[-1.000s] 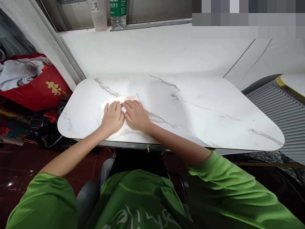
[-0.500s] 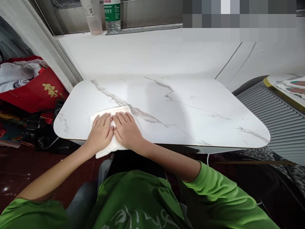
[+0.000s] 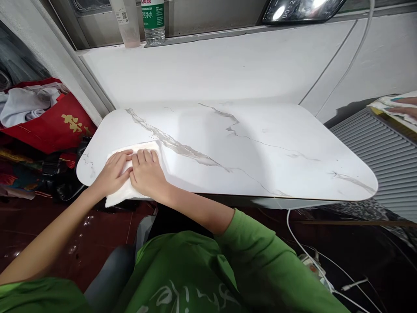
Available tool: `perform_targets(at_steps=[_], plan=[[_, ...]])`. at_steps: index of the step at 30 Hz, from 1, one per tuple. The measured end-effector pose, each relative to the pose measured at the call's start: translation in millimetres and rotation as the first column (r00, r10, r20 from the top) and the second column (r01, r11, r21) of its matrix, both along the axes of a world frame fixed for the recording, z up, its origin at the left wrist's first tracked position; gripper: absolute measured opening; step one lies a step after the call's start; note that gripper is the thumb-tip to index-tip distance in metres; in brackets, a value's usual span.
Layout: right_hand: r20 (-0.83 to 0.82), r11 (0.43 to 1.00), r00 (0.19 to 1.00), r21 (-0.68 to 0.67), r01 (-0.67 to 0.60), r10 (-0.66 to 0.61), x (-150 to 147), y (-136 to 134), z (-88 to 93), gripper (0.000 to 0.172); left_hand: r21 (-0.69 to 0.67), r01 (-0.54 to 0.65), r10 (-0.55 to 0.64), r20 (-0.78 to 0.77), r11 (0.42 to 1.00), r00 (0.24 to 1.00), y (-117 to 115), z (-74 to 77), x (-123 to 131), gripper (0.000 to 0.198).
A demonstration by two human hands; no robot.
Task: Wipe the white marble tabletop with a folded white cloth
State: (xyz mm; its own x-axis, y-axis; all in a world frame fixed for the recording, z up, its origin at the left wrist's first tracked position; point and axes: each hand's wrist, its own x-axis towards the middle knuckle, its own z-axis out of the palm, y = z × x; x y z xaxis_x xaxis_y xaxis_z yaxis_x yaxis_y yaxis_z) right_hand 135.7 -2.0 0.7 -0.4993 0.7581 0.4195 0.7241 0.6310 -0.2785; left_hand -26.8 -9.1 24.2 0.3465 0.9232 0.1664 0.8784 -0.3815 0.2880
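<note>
A white cloth (image 3: 125, 188) lies on the left part of a marble-patterned white table (image 3: 228, 143), its lower edge hanging over the front rim. Both my hands press down on it side by side. My left hand (image 3: 112, 172) rests on the cloth's left part, fingers flat and pointing away from me. My right hand (image 3: 146, 171) lies flat close against it, with the thumbs nearly meeting. Neither hand wraps its fingers around the cloth. Part of the cloth is hidden beneath my palms.
A cup (image 3: 127, 26) and a green-labelled water bottle (image 3: 154, 26) stand on the ledge, with a lit device (image 3: 299, 12) farther right. A red bag of clothes (image 3: 48, 126) sits left. At right, another person's fingers (image 3: 405, 112) touch a cloth above a ribbed grey panel (image 3: 381, 152).
Both hands and the cloth have slid left along the table, staying together. The view has shifted slightly, and the other person's fingers are nearer the right edge.
</note>
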Motion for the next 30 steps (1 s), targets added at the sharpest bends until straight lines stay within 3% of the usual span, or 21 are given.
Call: perform_targets(at_steps=[14, 21, 30], plan=[[0.009, 0.997, 0.999, -0.061, -0.039, 0.039, -51, 22, 9.0, 0.05, -0.002, -0.047, 0.047, 0.074, 0.999, 0.996, 23, 0.3, -56, 0.034], [0.006, 0.997, 1.0, -0.08, -0.02, 0.021, -61, 45, 8.5, 0.048, 0.003, -0.058, 0.057, 0.085, 0.998, 0.995, 47, 3.4, -61, 0.034], [-0.016, 0.998, 0.999, -0.052, 0.029, -0.03, -61, 90, 1.0, 0.042, 0.05, 0.001, -0.008, 0.14, 0.999, 0.99, 99, -3.9, -61, 0.033]])
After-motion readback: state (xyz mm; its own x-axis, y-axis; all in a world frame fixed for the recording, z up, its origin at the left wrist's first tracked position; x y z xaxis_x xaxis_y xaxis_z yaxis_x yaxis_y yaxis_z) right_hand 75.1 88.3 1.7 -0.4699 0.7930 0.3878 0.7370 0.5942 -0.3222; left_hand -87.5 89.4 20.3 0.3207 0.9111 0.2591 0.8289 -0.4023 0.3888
